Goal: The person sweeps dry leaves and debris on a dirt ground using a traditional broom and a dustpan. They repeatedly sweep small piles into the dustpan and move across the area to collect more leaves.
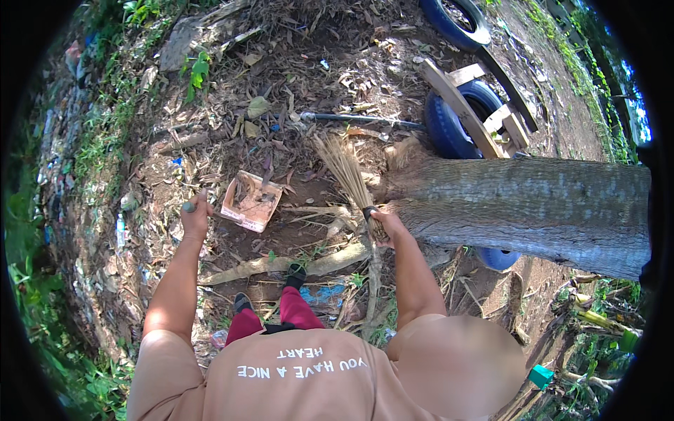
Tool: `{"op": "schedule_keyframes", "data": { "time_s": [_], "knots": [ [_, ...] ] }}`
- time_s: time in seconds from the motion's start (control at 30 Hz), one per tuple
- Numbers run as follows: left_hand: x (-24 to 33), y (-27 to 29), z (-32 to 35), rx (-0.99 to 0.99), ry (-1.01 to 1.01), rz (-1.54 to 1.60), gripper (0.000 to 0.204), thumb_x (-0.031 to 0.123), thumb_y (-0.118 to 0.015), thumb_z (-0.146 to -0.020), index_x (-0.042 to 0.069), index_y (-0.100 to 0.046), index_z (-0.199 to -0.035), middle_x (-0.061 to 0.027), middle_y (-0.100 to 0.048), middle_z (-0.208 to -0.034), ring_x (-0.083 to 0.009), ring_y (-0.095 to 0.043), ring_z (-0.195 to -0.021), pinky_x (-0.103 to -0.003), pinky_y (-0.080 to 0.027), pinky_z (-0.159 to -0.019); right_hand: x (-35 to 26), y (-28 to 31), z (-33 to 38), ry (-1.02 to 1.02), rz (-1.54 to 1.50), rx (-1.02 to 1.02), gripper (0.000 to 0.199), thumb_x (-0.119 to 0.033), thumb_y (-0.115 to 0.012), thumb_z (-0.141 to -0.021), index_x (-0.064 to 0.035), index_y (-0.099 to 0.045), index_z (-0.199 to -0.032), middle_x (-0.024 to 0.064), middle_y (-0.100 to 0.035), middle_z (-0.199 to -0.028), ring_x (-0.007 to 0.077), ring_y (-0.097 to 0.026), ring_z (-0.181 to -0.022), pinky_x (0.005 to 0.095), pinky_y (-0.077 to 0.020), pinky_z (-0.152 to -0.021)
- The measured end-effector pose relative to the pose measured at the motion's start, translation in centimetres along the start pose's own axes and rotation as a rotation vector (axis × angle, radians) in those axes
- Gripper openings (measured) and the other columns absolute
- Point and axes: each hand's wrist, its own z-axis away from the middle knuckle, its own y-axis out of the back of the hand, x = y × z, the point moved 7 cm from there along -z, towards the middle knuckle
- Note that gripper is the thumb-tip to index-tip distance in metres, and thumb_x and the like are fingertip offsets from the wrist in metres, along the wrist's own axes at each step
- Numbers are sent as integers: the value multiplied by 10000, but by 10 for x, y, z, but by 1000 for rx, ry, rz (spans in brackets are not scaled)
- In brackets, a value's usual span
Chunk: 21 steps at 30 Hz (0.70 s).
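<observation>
My right hand (386, 226) is closed round the bound end of a stick broom (345, 172), whose loose bristles fan out forward and to the left over the ground. My left hand (195, 219) is closed on a thin handle with a rounded green end (188, 207); most of it is hidden by the fingers. Just right of that hand is a shallow pale pinkish box (241, 220), tilted, with dark debris and soil inside. I cannot tell whether the handle joins the box.
A thick tree trunk (519, 203) stands close on my right, its roots (253, 268) crossing before my feet. Beyond lie blue tyres (444, 126), wooden planks (463, 109) and a pipe (365, 119). Dry leaves cover the soil; litter and plants (105, 147) line the left.
</observation>
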Motion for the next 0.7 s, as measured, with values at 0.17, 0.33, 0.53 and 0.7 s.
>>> {"op": "schedule_keyframes", "data": {
  "time_s": [0.17,0.33,0.53,0.7],
  "knots": [
    [-1,2,-7,12,46,43,428,346,-513,-876,43,-517,-575,-1,-472,-502,-92,-416,-493,-247,-335,-502,-8,52,53,156,-83,-53,314,-283,-496,-841,-191,-504,-1141,51,-561,-661,165,-526,-469,316,-392,-375],
    [-3,0,-13,49,40,124,426,345,-530,-867,47,-504,-565,-7,-483,-505,-92,-425,-485,-240,-334,-501,-33,93,7,105,-220,173,292,-298,-512,-831,-154,-521,-1085,41,-531,-636,182,-521,-475,341,-403,-390],
    [8,-10,-6,36,51,-62,449,359,-513,-874,49,-477,-551,-11,-472,-501,-104,-428,-507,-256,-350,-537,-45,-22,-53,55,-34,39,307,-308,-576,-797,-132,-550,-1047,43,-553,-742,183,-537,-552,387,-460,-494],
    [11,-9,-10,38,43,1,416,337,-503,-883,60,-497,-572,-11,-487,-494,-98,-443,-491,-241,-349,-504,-44,-18,5,112,86,-153,443,-268,-531,-833,-237,-418,-1260,40,-542,-732,172,-534,-538,342,-429,-438]
  ]
}}
